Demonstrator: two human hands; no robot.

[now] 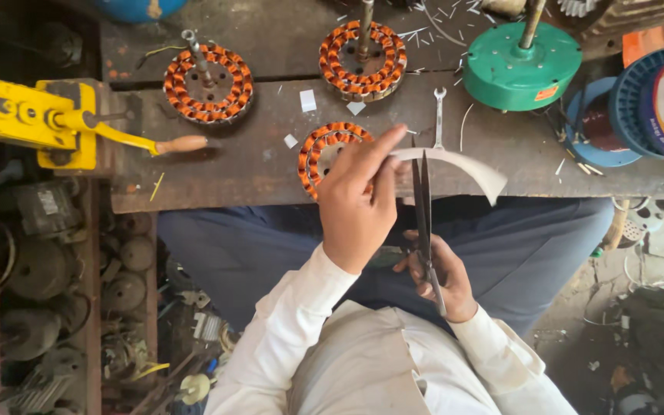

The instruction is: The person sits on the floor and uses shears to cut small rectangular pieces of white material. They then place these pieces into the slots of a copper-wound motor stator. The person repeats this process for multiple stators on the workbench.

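1. The white paper strip (455, 165) is being held taut above the workbench (255, 165) edge, presenting it to the blades.
2. The left hand (356, 201) is pinching its end, fingers closed.
3. The right hand (441, 278) is gripping the scissors (423, 207), blades nearly closed, upright.
4. A copper-wound stator (324, 150) is lying just behind.

Motor repair workshop: wound stators (207, 84), spanner (439, 115), worn workbench (224, 165).

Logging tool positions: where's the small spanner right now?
In the head view, the small spanner lies on the wooden workbench, right of centre, between the copper-wound stator and the green motor housing, just beyond the scissors.
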